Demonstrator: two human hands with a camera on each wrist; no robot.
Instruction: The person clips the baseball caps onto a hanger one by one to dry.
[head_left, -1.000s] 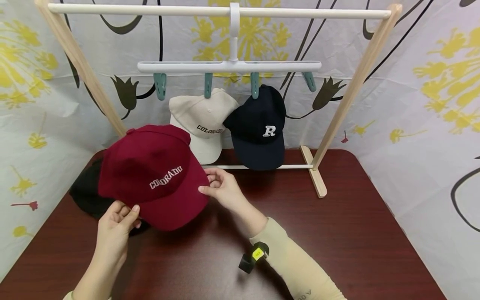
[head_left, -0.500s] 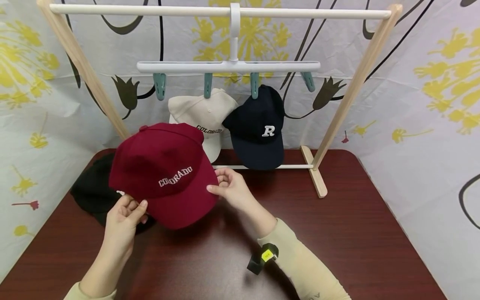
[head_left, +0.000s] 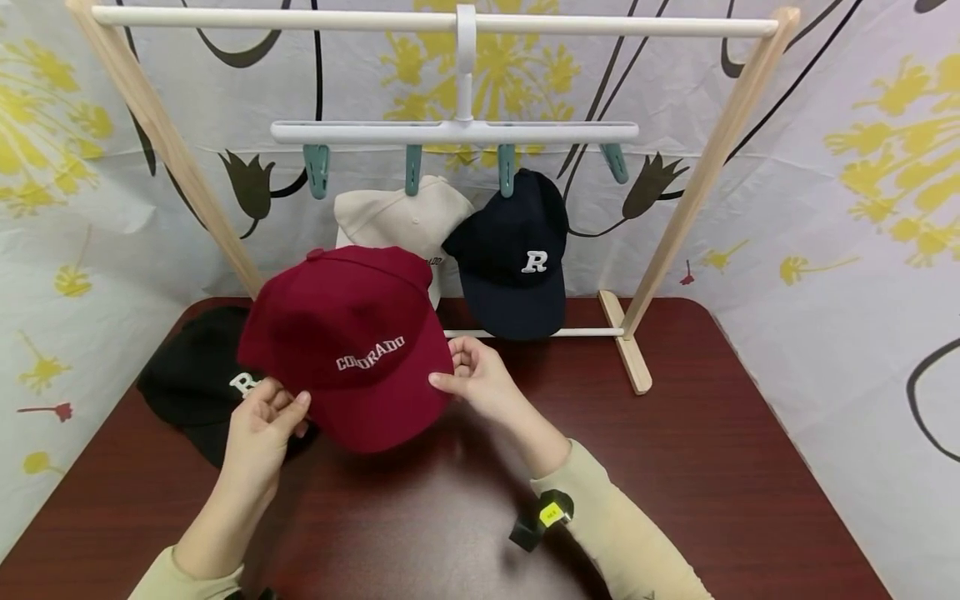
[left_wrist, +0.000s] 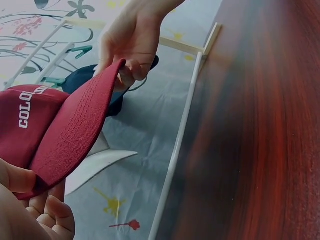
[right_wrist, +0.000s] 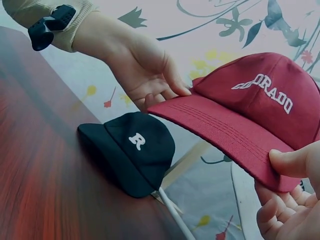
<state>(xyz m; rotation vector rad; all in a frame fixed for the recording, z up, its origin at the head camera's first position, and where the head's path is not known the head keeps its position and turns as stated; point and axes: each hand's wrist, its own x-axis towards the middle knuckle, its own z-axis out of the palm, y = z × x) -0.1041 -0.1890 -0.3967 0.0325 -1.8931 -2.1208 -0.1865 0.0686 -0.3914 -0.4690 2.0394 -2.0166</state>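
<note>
A dark red baseball cap [head_left: 337,308] with white COLORADO lettering is held above the table, brim toward me. My left hand [head_left: 262,429] pinches the brim's left edge between thumb and fingers. At the brim's right edge, my right hand [head_left: 483,383] pinches it the same way, as the right wrist view also shows with the brim [right_wrist: 220,135]. Behind the red cap, a cream cap [head_left: 405,217] hangs from a green clip, its lower part hidden. Beside it hangs a navy cap [head_left: 513,258] with a white R. A black cap [head_left: 187,383] lies on the table, partly covered.
A wooden rack with a white top rod [head_left: 600,25] stands at the back. From it hangs a white hanger [head_left: 555,132]; its outer green clips, left clip [head_left: 317,171] and right clip [head_left: 615,162], hold nothing. The dark wood table [head_left: 675,467] extends to the right.
Both hands have carried the red cap to the right, uncovering the R on the black cap and hiding more of the cream cap. Their pinch on the brim stays the same.
</note>
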